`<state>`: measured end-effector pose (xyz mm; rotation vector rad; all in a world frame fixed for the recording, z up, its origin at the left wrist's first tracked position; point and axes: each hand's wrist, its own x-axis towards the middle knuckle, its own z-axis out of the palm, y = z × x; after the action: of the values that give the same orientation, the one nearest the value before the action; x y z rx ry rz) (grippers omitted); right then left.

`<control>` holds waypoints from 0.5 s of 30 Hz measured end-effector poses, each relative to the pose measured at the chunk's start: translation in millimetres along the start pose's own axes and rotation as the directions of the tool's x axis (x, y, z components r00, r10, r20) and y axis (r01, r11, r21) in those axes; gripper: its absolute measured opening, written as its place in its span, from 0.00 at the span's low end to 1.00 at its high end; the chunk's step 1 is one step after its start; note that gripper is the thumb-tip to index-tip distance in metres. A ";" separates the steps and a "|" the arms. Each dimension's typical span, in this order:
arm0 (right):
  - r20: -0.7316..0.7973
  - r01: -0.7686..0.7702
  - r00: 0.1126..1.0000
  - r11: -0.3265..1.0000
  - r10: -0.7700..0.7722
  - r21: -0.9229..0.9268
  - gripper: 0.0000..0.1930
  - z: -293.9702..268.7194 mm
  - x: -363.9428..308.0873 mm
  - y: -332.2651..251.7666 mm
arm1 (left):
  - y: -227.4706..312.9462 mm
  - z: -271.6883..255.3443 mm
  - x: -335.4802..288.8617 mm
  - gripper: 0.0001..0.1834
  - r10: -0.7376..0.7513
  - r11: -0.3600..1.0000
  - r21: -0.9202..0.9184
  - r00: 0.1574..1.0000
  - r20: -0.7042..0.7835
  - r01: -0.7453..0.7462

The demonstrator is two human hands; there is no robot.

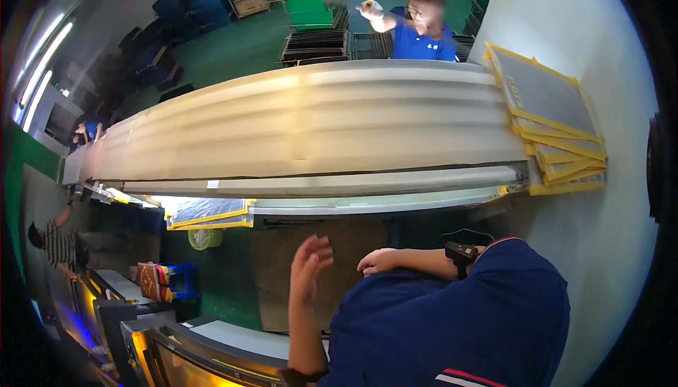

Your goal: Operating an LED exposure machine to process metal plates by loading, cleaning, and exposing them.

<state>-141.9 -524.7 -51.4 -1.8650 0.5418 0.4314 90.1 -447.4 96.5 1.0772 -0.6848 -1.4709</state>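
My left hand [311, 265] is raised in front of my body, its fingers apart and slightly bent, with nothing in it. Close to my waist, my right hand [377, 260] hangs with loosely bent fingers. I see nothing in it, though its fingertips are partly hidden. A black device [461, 252] is strapped to my right wrist. Neither hand touches the long bench beyond them, which has a lit gap under its pale, ridged cover [318, 122]. Nearest to my left hand on that bench, yellow-edged framed screens [210, 212] stick out of the lit gap.
More yellow-edged screens [547, 97] are stacked at the bench's right end by a white wall [590, 27]. Behind the bench stands a person in blue [424, 37]; another person [60, 242] is at far left. Dark-framed equipment [205, 352] and a blue stool [185, 281] stand lower left.
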 end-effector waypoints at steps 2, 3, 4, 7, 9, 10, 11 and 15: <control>-0.076 -0.015 0.997 0.996 0.022 0.086 0.20 0.6 -11.0 6.2 | 29.0 37.3 27.5 0.36 0.029 0.997 -0.072 0.993 0.117 -0.021; -0.116 -0.018 0.993 0.995 0.030 0.095 0.20 -1.2 -18.0 6.2 | 35.9 53.2 38.3 0.36 0.022 0.997 -0.076 0.992 0.121 -0.013; -0.171 -0.008 0.985 0.994 0.027 0.109 0.20 0.1 -24.7 9.7 | 38.1 71.3 47.6 0.36 -0.044 0.973 -0.211 0.972 0.230 0.094; -0.215 -0.042 0.975 0.993 0.064 0.108 0.20 -11.3 -46.8 -0.5 | 28.8 118.8 64.9 0.37 -0.171 0.880 -0.350 0.903 0.395 0.320; -0.243 -0.083 0.964 0.991 0.105 0.101 0.20 -17.4 -57.0 -2.8 | 17.4 156.2 77.4 0.37 -0.300 0.823 -0.326 0.843 0.447 0.466; -0.280 -0.072 0.955 0.992 0.098 0.099 0.20 -19.0 -61.2 -2.6 | 14.0 176.7 82.9 0.36 -0.346 0.815 -0.300 0.832 0.433 0.495; -0.315 -0.064 0.944 0.993 0.092 0.097 0.20 -18.5 -64.6 -1.6 | 10.7 197.1 90.0 0.35 -0.386 0.820 -0.219 0.792 0.472 0.530; -0.501 0.043 0.865 0.999 -0.022 0.030 0.20 -2.0 -54.4 4.6 | -6.9 263.8 102.3 0.19 -0.470 0.851 -0.063 0.810 0.350 0.522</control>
<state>-189.5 -519.2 -25.2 -1.9442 0.8570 -0.1017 -144.7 -585.0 174.3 0.9386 -0.5130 -2.1589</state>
